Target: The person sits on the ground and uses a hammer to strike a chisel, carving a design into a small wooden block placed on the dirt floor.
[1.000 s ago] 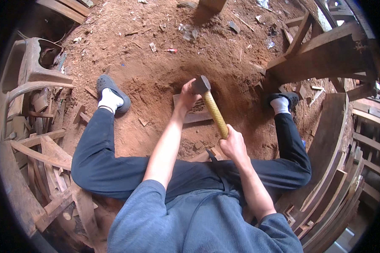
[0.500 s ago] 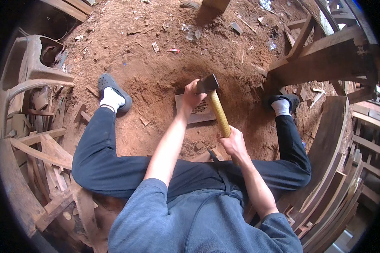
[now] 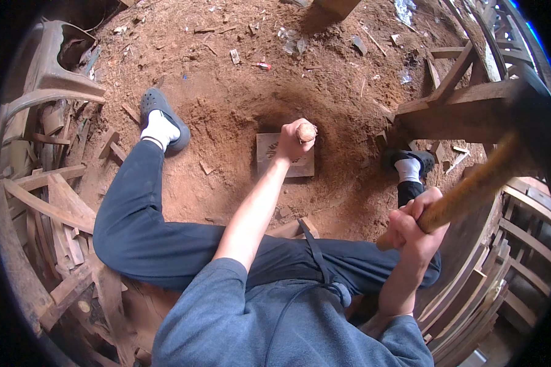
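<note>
My left hand (image 3: 288, 144) is closed around an upright tool whose round, frayed wooden end (image 3: 307, 131) points up at me; its lower part is hidden by the fist. Beneath it a pale square board (image 3: 267, 160) with dark marks in its middle lies on the ground between my feet. Raised at the right, my right hand (image 3: 417, 227) grips the yellow handle of a hammer (image 3: 471, 189). The dark, blurred hammer head is up near the right rim of the picture, well away from the wooden end.
Reddish dirt and wood dust (image 3: 220, 104) with scattered chips surround the board. A worn chair (image 3: 55, 95) and wood offcuts (image 3: 67, 220) stand at left. On the right are a wooden frame (image 3: 459, 122) and stacked planks (image 3: 471, 293). My clog-shod feet (image 3: 165, 122) are spread wide.
The hammer has swung up and to the right, from beside my left hand to the right rim. My left fist has shifted slightly right and down, and the wooden end now shows.
</note>
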Tool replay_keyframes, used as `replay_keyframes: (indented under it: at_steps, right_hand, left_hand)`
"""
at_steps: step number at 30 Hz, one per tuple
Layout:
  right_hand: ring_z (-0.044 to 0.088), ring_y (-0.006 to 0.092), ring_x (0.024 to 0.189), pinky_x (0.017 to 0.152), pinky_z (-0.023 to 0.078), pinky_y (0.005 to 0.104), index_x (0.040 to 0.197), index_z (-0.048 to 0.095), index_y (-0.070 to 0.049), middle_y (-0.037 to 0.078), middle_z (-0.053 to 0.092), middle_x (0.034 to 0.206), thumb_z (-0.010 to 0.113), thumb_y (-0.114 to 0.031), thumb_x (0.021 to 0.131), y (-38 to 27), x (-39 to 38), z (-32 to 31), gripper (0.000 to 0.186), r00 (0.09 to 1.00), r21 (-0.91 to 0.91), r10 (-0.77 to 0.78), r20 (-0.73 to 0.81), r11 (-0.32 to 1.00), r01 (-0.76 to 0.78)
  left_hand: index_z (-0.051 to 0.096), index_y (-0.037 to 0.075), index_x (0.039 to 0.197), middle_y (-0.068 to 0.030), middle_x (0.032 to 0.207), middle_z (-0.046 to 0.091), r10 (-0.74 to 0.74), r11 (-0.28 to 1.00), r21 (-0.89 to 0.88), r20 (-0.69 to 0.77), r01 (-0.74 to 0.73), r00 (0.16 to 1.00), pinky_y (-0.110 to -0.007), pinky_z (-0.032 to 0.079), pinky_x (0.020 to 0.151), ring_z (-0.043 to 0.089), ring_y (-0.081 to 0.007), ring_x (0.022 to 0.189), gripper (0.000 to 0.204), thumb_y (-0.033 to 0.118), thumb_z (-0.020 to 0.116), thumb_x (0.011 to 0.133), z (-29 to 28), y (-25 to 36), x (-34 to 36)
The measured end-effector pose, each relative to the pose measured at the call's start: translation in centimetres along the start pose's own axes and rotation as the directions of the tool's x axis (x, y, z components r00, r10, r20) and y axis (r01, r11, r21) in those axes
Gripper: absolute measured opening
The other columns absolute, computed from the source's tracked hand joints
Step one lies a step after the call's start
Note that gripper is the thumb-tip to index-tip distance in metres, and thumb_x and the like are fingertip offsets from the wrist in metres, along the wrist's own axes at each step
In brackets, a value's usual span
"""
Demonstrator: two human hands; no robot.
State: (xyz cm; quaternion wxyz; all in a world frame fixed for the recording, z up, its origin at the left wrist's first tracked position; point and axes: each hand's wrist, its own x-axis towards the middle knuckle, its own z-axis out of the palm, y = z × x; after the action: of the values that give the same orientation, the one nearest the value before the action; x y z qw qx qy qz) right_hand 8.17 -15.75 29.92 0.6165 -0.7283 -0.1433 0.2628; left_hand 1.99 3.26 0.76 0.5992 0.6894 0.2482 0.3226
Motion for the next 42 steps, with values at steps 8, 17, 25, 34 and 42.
replay_keyframes:
  at_steps: [8,17,25,34,42]
  right_hand:
    - [0.063,0.0239,0.060,0.059,0.049,0.0366,0.090,0.060,0.002,0.021,0.060,0.064,0.051,0.003,0.070,13.3,1.6,4.8,0.022,0.953,-0.819,0.304,-0.002,0.546,-0.176]
    - [0.035,0.0067,0.036,0.031,0.030,0.0211,0.083,0.044,-0.005,-0.002,0.039,0.054,0.059,0.004,0.066,-2.3,0.7,-0.1,0.025,0.958,-0.254,-0.220,-0.182,0.952,0.170]
    - [0.062,0.0283,0.062,0.057,0.049,0.0409,0.082,0.055,0.000,0.020,0.061,0.069,0.060,-0.002,0.070,9.2,0.7,4.9,0.013,0.996,-0.857,-0.042,0.073,0.508,0.084]
    - [0.061,0.0233,0.057,0.053,0.044,0.0348,0.078,0.059,-0.001,0.009,0.056,0.057,0.060,-0.004,0.062,6.1,-0.4,3.1,0.016,0.902,-0.693,0.417,0.108,0.682,-0.232]
    - [0.030,0.0081,0.033,0.033,0.031,0.0211,0.078,0.037,-0.008,0.000,0.036,0.048,0.052,0.009,0.066,-4.9,-0.8,0.2,0.026,0.894,0.001,-0.413,-0.171,0.908,0.420]
  left_hand:
    - [0.061,0.003,0.078,-0.0126,0.076,0.066,0.108,0.993,0.055,-0.071,-0.104,0.992,-0.033,0.052,0.067,0.067,-0.0251,0.073,0.014,0.006,0.065,0.065,0.4,0.2,0.3]
    - [0.059,0.003,0.075,-0.0105,0.071,0.064,0.014,1.000,-0.013,-0.046,-0.015,0.999,-0.030,0.050,0.063,0.066,-0.0226,0.068,0.014,0.006,0.067,0.064,0.8,-0.4,-0.4]
    - [0.059,0.003,0.077,-0.0118,0.071,0.064,0.035,0.999,0.005,-0.083,-0.034,0.996,-0.032,0.052,0.062,0.066,-0.0251,0.068,0.016,0.007,0.069,0.064,1.1,0.1,-0.2]
    - [0.062,0.006,0.077,-0.0116,0.073,0.065,0.060,0.998,0.008,0.041,-0.061,0.997,-0.036,0.051,0.060,0.066,-0.0269,0.069,0.011,0.007,0.068,0.067,3.6,-2.0,-1.2]
    - [0.060,0.004,0.078,-0.0140,0.072,0.064,0.060,0.998,0.009,-0.067,-0.060,0.996,-0.033,0.051,0.060,0.066,-0.0291,0.071,0.017,0.003,0.069,0.063,2.7,-0.7,-0.7]
